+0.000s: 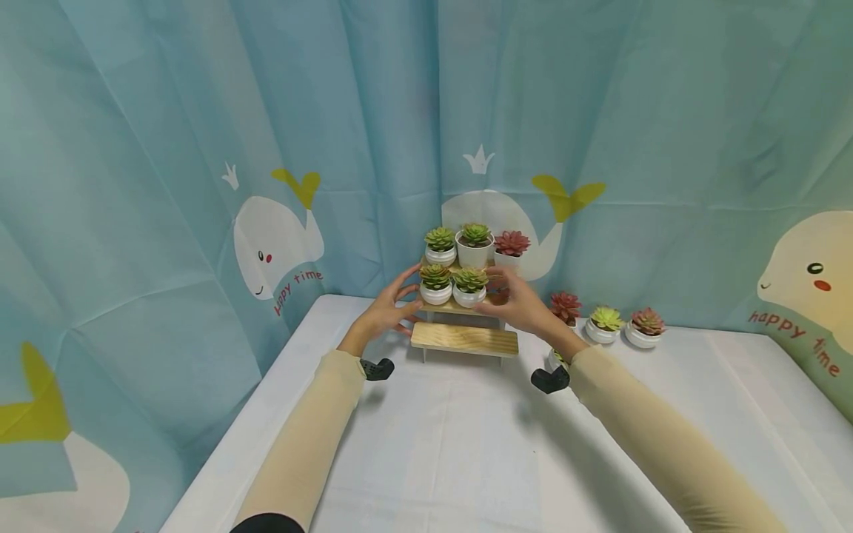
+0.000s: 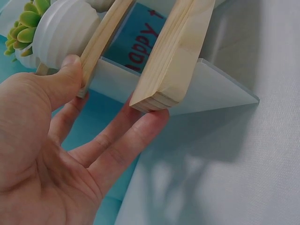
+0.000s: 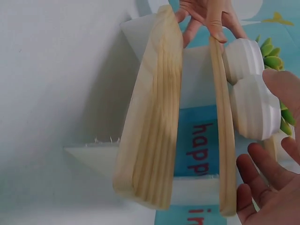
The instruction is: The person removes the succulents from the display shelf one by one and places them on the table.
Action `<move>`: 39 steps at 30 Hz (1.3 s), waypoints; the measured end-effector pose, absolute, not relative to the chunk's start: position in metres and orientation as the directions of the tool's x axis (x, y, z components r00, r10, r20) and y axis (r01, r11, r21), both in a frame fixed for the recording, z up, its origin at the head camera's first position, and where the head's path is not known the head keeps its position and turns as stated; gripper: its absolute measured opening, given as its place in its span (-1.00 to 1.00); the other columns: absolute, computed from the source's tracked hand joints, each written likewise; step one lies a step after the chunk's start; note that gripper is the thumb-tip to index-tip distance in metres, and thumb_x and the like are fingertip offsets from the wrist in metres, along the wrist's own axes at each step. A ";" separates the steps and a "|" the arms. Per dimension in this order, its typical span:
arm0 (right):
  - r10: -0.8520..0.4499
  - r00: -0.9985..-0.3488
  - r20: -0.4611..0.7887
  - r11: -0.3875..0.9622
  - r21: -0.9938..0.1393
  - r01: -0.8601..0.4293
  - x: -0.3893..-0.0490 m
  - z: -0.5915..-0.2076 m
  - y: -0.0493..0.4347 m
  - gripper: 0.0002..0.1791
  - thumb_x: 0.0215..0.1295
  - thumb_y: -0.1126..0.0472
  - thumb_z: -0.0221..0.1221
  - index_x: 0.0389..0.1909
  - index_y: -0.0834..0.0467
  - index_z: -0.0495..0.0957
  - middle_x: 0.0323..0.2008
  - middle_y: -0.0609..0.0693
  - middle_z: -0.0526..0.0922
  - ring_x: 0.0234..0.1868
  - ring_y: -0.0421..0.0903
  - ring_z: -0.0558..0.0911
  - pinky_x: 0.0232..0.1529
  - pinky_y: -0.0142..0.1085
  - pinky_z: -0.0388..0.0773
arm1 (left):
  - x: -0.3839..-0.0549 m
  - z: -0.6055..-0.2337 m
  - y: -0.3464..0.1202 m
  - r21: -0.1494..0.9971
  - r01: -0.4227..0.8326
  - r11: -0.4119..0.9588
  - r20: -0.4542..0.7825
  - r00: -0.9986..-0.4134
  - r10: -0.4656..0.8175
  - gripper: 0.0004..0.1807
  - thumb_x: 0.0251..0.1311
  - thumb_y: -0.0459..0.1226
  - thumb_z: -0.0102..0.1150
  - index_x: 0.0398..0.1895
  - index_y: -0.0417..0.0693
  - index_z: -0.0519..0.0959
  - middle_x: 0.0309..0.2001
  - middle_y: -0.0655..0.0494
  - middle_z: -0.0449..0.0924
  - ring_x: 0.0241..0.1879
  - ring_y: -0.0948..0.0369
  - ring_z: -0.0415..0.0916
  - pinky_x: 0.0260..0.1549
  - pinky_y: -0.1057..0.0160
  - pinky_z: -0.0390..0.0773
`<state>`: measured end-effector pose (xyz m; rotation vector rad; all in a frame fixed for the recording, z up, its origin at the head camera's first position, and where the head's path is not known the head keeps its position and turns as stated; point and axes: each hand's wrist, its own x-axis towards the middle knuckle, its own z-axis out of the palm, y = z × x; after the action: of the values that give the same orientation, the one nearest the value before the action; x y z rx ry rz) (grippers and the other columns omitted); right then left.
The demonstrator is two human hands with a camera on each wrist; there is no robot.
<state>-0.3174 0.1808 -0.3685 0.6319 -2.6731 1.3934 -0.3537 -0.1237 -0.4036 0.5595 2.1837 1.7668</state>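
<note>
A wooden tiered plant stand (image 1: 464, 340) with pale side panels stands at the back of the table. Two green succulents in white pots, a left one (image 1: 436, 285) and a right one (image 1: 470, 287), sit side by side on its middle step. My left hand (image 1: 383, 314) spreads at the stand's left end, thumb at the middle board (image 2: 89, 65) and fingertips touching the lower board (image 2: 164, 61). At the other end my right hand (image 1: 523, 300) curves loosely beside the right pot (image 3: 253, 110), holding nothing visible. Whether its thumb touches that pot, I cannot tell.
Three potted succulents fill the top step: green (image 1: 440, 246), green in a taller pot (image 1: 474, 248) and red (image 1: 510, 248). Right of the stand are more pots, including a yellow-green one (image 1: 603, 324) and a reddish one (image 1: 644, 328). A blue curtain (image 1: 373, 148) hangs behind.
</note>
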 end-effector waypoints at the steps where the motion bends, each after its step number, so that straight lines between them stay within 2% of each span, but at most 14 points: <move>1: -0.326 -0.916 0.234 0.509 -0.773 -0.378 -0.318 -0.369 0.180 -0.17 0.30 0.09 0.43 0.48 0.20 0.25 0.23 0.26 0.53 0.19 0.20 0.57 0.19 0.08 0.55 | -0.354 -0.404 -0.124 0.976 0.122 0.178 0.027 -0.887 0.461 -0.13 0.50 -0.24 0.17 0.66 0.54 -0.05 0.63 -0.08 -0.04 0.11 -0.32 0.59 -0.24 -0.20 0.71; 7: -0.315 -0.924 0.215 0.512 -0.782 -0.357 -0.323 -0.373 0.173 -0.12 0.30 0.09 0.44 0.51 0.26 0.22 0.25 0.28 0.51 0.23 0.20 0.55 0.20 0.08 0.54 | -0.354 -0.404 -0.123 0.977 0.125 0.172 0.032 -0.885 0.464 -0.14 0.50 -0.24 0.16 0.66 0.53 -0.05 0.63 -0.09 -0.04 0.22 -0.35 0.49 -0.25 -0.19 0.71; 14: -0.302 -0.925 0.229 0.492 -0.794 -0.357 -0.326 -0.376 0.167 -0.19 0.29 0.12 0.44 0.46 0.26 0.29 0.19 0.25 0.57 0.16 0.17 0.60 0.15 0.07 0.57 | -0.353 -0.404 -0.122 0.977 0.129 0.171 0.037 -0.886 0.463 -0.15 0.51 -0.24 0.16 0.65 0.54 -0.04 0.63 -0.08 -0.04 0.39 -0.23 0.34 -0.22 -0.22 0.70; 25: -0.270 -0.934 0.236 0.489 -0.801 -0.344 -0.325 -0.378 0.164 -0.25 0.29 0.14 0.44 0.40 0.27 0.34 0.14 0.25 0.61 0.13 0.16 0.63 0.13 0.07 0.58 | -0.353 -0.403 -0.123 0.977 0.131 0.168 0.039 -0.885 0.464 -0.14 0.50 -0.24 0.16 0.65 0.54 -0.04 0.63 -0.10 -0.03 0.18 -0.37 0.52 -0.23 -0.22 0.70; 32: -0.264 -0.934 0.239 0.485 -0.805 -0.343 -0.325 -0.378 0.163 -0.24 0.29 0.13 0.45 0.40 0.27 0.34 0.15 0.25 0.60 0.14 0.17 0.63 0.14 0.07 0.57 | -0.353 -0.402 -0.123 0.980 0.124 0.155 0.036 -0.880 0.474 -0.14 0.51 -0.23 0.16 0.66 0.54 -0.05 0.63 -0.10 -0.05 0.24 -0.37 0.46 -0.24 -0.21 0.71; 39: -0.262 -0.935 0.237 0.491 -0.802 -0.341 -0.323 -0.378 0.162 -0.24 0.30 0.13 0.43 0.42 0.27 0.33 0.15 0.25 0.59 0.15 0.17 0.62 0.16 0.07 0.56 | -0.353 -0.403 -0.123 0.978 0.129 0.162 0.037 -0.880 0.473 -0.14 0.51 -0.24 0.16 0.66 0.52 -0.06 0.63 -0.12 -0.07 0.22 -0.40 0.47 -0.25 -0.19 0.71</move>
<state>-0.3233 0.1624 -0.3778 0.5352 -2.6399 1.4493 -0.3531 -0.1231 -0.4026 0.5803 2.1650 1.7774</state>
